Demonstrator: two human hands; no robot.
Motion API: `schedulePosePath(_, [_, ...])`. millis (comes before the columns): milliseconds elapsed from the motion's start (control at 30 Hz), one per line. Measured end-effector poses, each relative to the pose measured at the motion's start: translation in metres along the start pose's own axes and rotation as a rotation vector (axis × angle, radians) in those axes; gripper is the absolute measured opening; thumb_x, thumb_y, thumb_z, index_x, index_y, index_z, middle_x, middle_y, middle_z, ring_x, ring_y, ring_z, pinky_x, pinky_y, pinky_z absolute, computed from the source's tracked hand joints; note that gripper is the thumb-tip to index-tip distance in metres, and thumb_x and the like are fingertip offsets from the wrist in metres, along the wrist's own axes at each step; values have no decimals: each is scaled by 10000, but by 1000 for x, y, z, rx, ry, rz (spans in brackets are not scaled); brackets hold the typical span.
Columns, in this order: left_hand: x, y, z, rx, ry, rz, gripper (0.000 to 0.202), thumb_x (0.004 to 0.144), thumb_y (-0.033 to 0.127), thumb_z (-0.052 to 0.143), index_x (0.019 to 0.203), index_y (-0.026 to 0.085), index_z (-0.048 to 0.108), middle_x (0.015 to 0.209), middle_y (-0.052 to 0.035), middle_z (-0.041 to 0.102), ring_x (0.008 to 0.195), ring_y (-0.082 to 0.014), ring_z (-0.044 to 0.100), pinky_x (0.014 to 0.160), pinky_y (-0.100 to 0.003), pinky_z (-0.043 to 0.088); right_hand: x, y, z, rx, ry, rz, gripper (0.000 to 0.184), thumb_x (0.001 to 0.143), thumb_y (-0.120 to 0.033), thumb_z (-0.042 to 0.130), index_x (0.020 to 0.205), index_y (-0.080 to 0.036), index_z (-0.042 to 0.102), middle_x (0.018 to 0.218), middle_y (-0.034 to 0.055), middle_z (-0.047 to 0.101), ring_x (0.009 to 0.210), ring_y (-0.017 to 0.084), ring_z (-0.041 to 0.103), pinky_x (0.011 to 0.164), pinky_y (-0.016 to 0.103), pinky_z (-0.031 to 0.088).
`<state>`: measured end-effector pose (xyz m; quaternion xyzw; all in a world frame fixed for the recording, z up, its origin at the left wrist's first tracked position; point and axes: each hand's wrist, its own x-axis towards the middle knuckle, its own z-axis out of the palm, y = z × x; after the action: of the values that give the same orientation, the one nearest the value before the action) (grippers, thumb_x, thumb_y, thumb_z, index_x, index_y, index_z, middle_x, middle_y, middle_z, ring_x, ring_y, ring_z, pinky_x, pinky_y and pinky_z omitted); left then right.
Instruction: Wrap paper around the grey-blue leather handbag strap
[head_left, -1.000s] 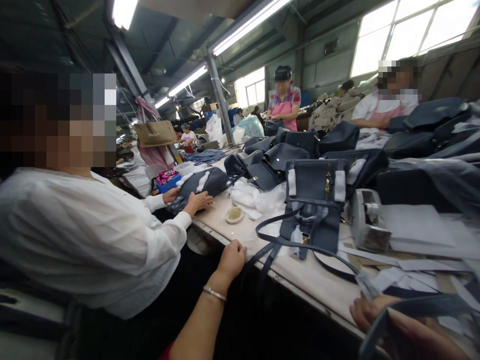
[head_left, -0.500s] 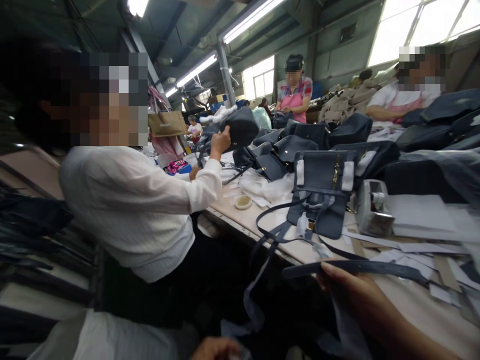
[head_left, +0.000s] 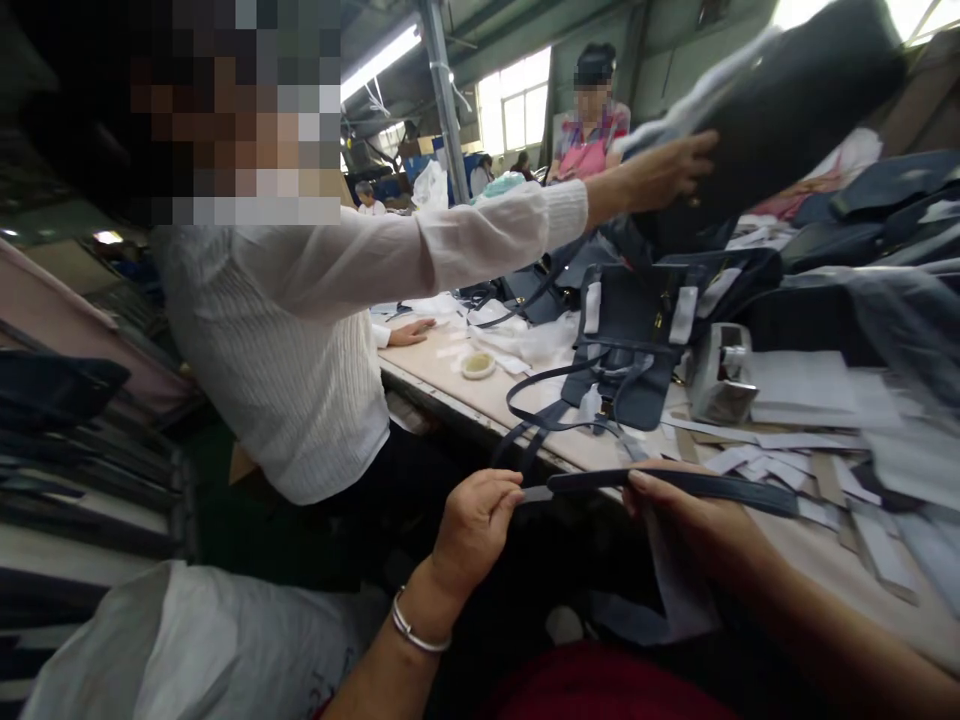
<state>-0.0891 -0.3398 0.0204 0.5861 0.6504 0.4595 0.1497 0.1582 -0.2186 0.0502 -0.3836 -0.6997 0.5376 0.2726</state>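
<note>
My left hand [head_left: 478, 522], with a silver bangle on the wrist, pinches the near end of a dark navy strap [head_left: 675, 486]. Further along that strap, my right hand [head_left: 686, 520] has its fingers wrapped round it, just off the worktable's [head_left: 525, 420] front edge. A navy handbag [head_left: 634, 350] with white tape strips lies on the table beyond my hands, its straps trailing toward me. A co-worker in a white top sits on my left and reaches an arm [head_left: 480, 240] across, lifting another dark bag [head_left: 787, 100] at the upper right.
A grey tape dispenser [head_left: 716, 372] stands right of the handbag among white paper strips [head_left: 780, 460]. A small roll of tape [head_left: 478, 365] lies near the co-worker's other hand [head_left: 409, 332]. More navy bags [head_left: 885, 220] are piled at the back right. Another person in a pink apron stands far behind.
My left hand has come up from low down and taken the strap's end beside my right hand. The co-worker has swung the dark bag from the left up and across to the upper right.
</note>
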Motion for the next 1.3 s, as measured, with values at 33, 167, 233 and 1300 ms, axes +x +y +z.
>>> schedulePosePath(33, [-2,0,3,-135,-11,-123,178,915,268,589,908,196,751,938,-87,747,883,-209,688,881,-377,544,1,-1,0,-20,-5,-1,389,897,-519,558,663,-227,660,672,25,654,675,205,584,696,324,431])
schedulePosePath(167, [-16,1,19,-524,41,-517,220,863,366,669,928,156,686,828,-62,734,624,-127,633,597,-233,517,5,-3,6,-47,-34,-7,401,911,-521,536,664,-226,651,666,15,648,673,200,587,687,311,431])
schedulePosePath(233, [-26,5,28,-642,57,-589,282,836,400,700,961,149,666,798,-42,713,564,-95,584,554,-206,486,7,-4,9,-37,-44,-9,400,907,-517,540,658,-223,646,653,16,638,653,198,580,659,306,433])
schedulePosePath(1300, [-21,13,17,-589,97,-427,188,816,339,752,744,165,750,870,-64,709,963,-242,673,913,-336,494,10,-11,-5,-203,-33,-95,361,866,-525,581,723,-229,729,716,39,713,696,229,649,702,330,519])
